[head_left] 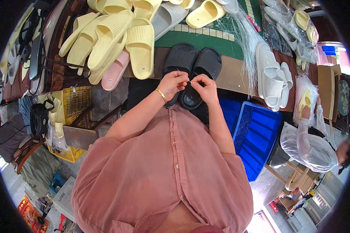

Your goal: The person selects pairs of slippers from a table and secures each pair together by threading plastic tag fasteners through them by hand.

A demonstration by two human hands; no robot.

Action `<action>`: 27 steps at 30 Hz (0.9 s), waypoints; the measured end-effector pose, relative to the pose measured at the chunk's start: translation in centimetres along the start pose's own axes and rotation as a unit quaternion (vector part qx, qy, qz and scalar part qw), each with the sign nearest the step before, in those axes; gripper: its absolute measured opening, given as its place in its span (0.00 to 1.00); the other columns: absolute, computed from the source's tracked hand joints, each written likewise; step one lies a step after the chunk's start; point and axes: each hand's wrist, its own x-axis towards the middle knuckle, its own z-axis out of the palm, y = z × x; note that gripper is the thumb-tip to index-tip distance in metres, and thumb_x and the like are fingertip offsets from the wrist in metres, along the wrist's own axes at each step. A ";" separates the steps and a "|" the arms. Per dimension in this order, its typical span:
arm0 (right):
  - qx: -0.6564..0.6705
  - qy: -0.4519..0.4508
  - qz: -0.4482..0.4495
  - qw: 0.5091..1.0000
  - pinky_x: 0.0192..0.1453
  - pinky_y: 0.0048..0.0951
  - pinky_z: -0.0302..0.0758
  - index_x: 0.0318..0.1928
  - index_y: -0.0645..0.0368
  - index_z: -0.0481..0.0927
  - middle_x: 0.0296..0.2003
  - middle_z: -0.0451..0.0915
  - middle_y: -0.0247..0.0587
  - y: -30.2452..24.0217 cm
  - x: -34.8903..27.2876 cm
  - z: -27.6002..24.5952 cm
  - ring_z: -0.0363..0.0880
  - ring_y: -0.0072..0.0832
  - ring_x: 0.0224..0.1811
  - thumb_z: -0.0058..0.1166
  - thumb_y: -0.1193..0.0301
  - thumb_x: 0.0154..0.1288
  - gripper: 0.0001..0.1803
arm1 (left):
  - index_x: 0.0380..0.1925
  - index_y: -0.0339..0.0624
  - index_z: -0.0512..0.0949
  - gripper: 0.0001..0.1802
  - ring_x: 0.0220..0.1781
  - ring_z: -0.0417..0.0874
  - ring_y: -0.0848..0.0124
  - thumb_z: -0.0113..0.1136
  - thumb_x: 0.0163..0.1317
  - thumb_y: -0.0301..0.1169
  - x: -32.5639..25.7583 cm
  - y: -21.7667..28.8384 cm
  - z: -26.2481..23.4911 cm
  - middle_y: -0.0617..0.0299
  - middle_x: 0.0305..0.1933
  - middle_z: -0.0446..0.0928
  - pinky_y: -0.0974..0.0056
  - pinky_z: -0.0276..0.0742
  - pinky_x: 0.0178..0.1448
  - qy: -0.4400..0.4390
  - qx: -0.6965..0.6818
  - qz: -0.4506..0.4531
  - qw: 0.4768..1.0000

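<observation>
Both my hands are closed in a pinch, close together over a pair of black slide slippers at the edge of the work table. My left hand (174, 84), with a gold bracelet at the wrist, is over the left black slipper (179, 54). My right hand (205, 89) is over the right black slipper (208, 62). A thin strand seems to run between the fingertips, though it is too fine to make out fully. Beyond them, to the right, a bundle of clear thin strands (245, 42) hangs over the table edge.
Yellow slippers (140, 42) and a pink slipper (116, 70) lie to the left, grey-white slippers (269, 73) to the right. Below the table stand a blue crate (256, 136) and a yellow crate (78, 105). Far right, another person (309, 145) handles a bagged yellow slipper (305, 101).
</observation>
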 end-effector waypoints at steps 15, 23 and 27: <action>-0.001 -0.027 0.048 0.998 0.34 0.21 0.69 0.25 0.61 0.77 0.23 0.76 0.31 0.3 0.1 -0.2 0.72 0.19 0.27 0.58 0.76 0.47 0.04 | 0.36 0.38 0.73 0.09 0.24 0.73 0.79 0.58 0.54 0.25 -0.3 -1.2 0.5 0.65 0.27 0.75 0.75 0.69 0.29 0.048 0.065 0.028 0.996; -0.039 -0.041 -0.003 0.998 0.33 0.21 0.68 0.24 0.61 0.77 0.22 0.75 0.32 0.5 -0.5 -0.2 0.71 0.19 0.26 0.58 0.76 0.46 0.04 | 0.35 0.39 0.73 0.08 0.24 0.73 0.80 0.58 0.55 0.25 -0.2 -1.2 1.0 0.67 0.26 0.74 0.75 0.69 0.29 0.024 0.074 0.052 0.996; 0.006 -0.004 0.038 0.999 0.32 0.21 0.68 0.24 0.62 0.76 0.22 0.75 0.31 0.7 -0.5 -0.2 0.71 0.17 0.26 0.58 0.75 0.48 0.04 | 0.35 0.38 0.73 0.07 0.25 0.73 0.80 0.57 0.56 0.27 0.0 -0.9 1.7 0.68 0.26 0.74 0.75 0.69 0.29 0.036 0.073 0.069 0.994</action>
